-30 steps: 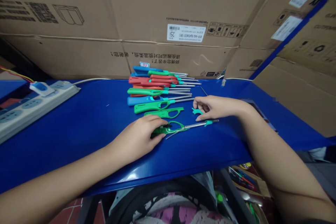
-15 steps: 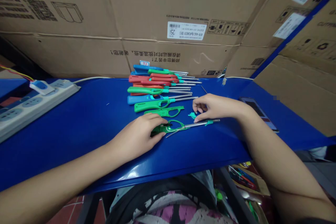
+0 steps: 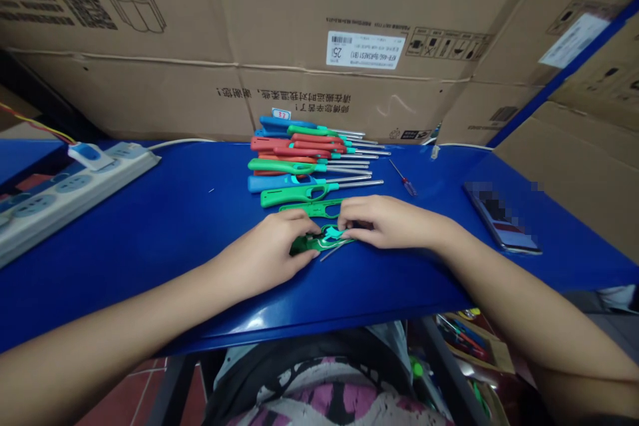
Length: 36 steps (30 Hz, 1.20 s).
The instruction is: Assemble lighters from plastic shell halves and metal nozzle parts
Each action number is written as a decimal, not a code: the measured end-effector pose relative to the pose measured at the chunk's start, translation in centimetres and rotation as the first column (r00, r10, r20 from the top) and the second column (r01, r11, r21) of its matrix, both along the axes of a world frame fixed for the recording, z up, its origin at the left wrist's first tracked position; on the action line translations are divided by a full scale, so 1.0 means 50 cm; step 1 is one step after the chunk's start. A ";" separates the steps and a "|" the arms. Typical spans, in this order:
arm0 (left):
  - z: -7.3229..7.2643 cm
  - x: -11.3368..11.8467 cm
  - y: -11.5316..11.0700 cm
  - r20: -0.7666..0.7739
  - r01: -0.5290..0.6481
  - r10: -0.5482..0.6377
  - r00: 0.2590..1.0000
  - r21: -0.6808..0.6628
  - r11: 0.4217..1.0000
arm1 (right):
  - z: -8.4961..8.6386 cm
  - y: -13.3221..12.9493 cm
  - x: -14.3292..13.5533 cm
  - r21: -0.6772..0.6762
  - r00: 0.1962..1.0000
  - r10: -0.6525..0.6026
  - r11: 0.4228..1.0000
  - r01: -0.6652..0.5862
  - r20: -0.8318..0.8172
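My left hand [image 3: 274,246] grips the handle end of an opened green lighter shell [image 3: 309,245] on the blue table. My right hand [image 3: 374,223] pinches a small teal piece [image 3: 332,233] over the shell's trigger opening. A thin metal rod [image 3: 331,251] sticks out below the shell; the lighter's longer metal tube is hidden by my right hand. Just behind lies another green shell half [image 3: 312,208], partly covered by my right fingers. Beyond it, a whole green lighter [image 3: 284,197] and a blue lighter [image 3: 279,183] lie side by side.
More red, green and blue lighters [image 3: 267,144] are stacked at the back. A small screwdriver [image 3: 409,186] and a phone [image 3: 504,223] lie on the right of the table [image 3: 150,233]. A white power strip [image 3: 74,190] is at the left, and cardboard [image 3: 279,26] stands behind.
My right hand has moved left with the teal piece, onto the opened shell. The screwdriver's handle now shows. My left hand keeps its grip; the view has shifted slightly.
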<state>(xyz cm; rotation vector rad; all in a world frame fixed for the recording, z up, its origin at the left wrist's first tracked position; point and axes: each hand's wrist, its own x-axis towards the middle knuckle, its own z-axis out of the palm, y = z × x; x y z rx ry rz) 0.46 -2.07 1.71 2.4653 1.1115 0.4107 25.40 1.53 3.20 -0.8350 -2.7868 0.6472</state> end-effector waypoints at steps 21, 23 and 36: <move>0.004 0.001 0.006 0.019 -0.049 0.050 0.999 -0.048 0.998 | -0.013 -0.018 -0.019 0.041 0.998 0.055 0.998 -0.055 -0.014; 0.006 0.002 0.004 0.005 -0.047 0.047 0.999 -0.037 0.998 | -0.014 -0.017 -0.019 0.043 0.997 0.071 0.997 -0.070 -0.011; 0.008 0.002 0.003 -0.008 -0.047 0.047 0.999 -0.016 0.999 | -0.026 -0.015 -0.020 0.145 0.997 0.080 0.986 -0.078 -0.009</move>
